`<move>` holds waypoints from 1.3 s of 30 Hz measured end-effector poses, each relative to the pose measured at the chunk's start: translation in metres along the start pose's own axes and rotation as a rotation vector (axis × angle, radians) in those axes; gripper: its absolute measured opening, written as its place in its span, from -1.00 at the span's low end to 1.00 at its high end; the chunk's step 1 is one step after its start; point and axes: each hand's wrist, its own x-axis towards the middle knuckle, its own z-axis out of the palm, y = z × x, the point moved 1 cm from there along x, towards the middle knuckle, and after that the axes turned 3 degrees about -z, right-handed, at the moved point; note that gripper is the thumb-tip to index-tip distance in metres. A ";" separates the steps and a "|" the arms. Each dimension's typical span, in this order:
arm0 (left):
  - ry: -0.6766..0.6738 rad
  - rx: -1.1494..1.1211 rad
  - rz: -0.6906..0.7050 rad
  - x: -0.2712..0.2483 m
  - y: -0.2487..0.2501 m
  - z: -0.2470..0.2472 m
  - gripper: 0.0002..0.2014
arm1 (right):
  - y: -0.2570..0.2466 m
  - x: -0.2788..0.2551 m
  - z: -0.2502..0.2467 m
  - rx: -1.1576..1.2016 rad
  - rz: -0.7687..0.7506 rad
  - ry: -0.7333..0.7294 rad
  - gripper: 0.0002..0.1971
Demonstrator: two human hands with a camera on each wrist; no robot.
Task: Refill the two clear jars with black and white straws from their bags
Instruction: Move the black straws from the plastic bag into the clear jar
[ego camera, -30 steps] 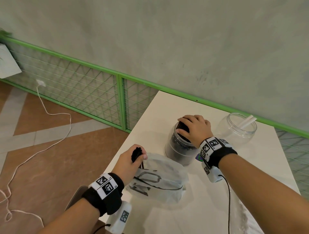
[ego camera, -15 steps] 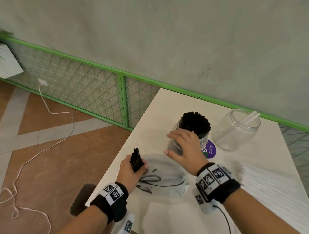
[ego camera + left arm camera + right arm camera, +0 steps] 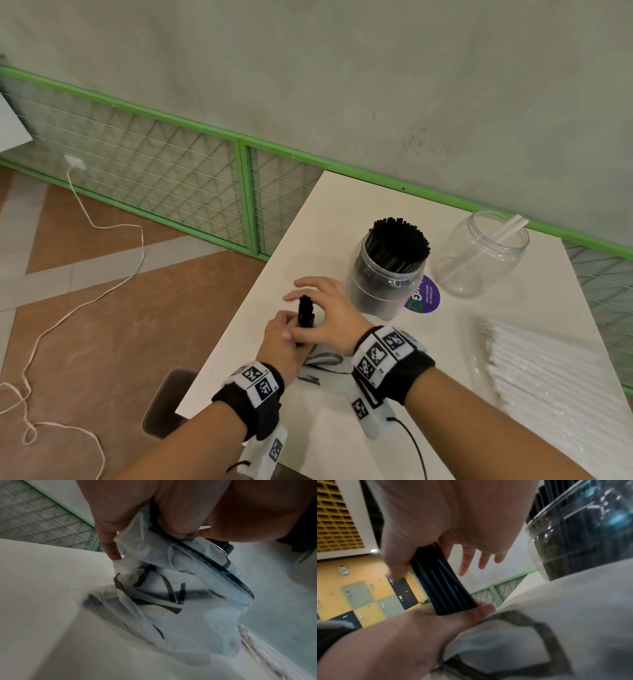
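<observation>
- The right hand (image 3: pixel 327 313), which half a second ago hovered by the clear plastic jar packed with black straws (image 3: pixel 388 270), has come down and left to meet the left hand (image 3: pixel 282 342) in the lower middle of the head view.
- A second ago that same hand was pressed over the jar's mouth; now the mouth stands uncovered and the straw tops show.
- The small bundle of black straws (image 3: pixel 306 310) has stayed in the left hand throughout, though it now stands more upright.
- My reading: the last black straws out of the bag are being passed across, so the black jar is close to done.
- The white side looks barely begun. The second clear plastic jar (image 3: pixel 479 253), upper right on the white table (image 3: pixel 325 219), holds only one or two white straws (image 3: pixel 510 228), and the bagged stack of white straws (image 3: pixel 544 373) lies at the right edge.
- In the right wrist view the bundle (image 3: pixel 440 580) sits in the crook between right thumb and palm; the other fingers (image 3: pixel 467 561) are spread straight beyond it, not wrapped round.
- The left hand's fingers are curled tight about the bundle's lower end, which is pinched together with the crumpled translucent plastic bag with black lettering (image 3: pixel 180 601).
- That bag trails from the left hand (image 3: pixel 154 507) onto the table.
</observation>
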 end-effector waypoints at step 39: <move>-0.256 0.447 -0.079 -0.013 -0.013 -0.006 -0.17 | 0.012 -0.001 -0.147 0.787 0.191 0.664 -0.94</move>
